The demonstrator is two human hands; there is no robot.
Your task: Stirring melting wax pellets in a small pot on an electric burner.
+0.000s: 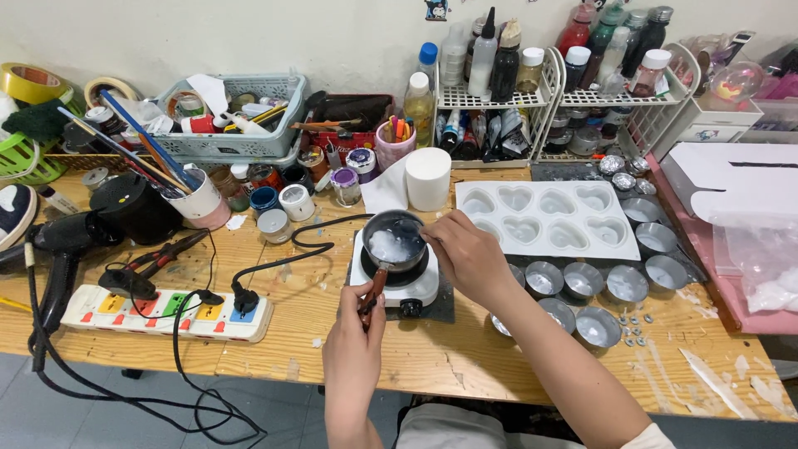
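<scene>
Head view, looking down on a cluttered wooden table (465, 349). Left hand (353, 345), lower centre of frame: fingers curled tight around the reddish-brown handle (373, 293) of a small pot (396, 239). Right hand (467, 254), just right of the pot: fingers bunched together at the pot's rim, tips pinched; whether they hold anything I cannot tell.

Pot sits at frame centre on a small white hotplate (397, 287), dark knob at its front edge. Inside the pot: whitish lumps of wax (387, 246) on the left side, darker liquid toward the right.

Right of the hands: white heart mould (544, 218) with eight cavities, lying flat. Below and beside it, a scatter of small metal cups (598, 326), near the right forearm. Tiny metal discs (636, 333) lie just beside the lowest cups.

Behind the pot: white cylinder (428, 178), upright. Black cord (283, 262) runs from the hotplate left to a white power strip (166, 313) with coloured switches, lower left. Black hair dryer (58, 237) at left edge. Upper left: grey basket (237, 137) of tools, cup of brushes (195, 195). Upper right: white wire racks (573, 96) with bottles. Pink tray (715, 283) at right edge.
</scene>
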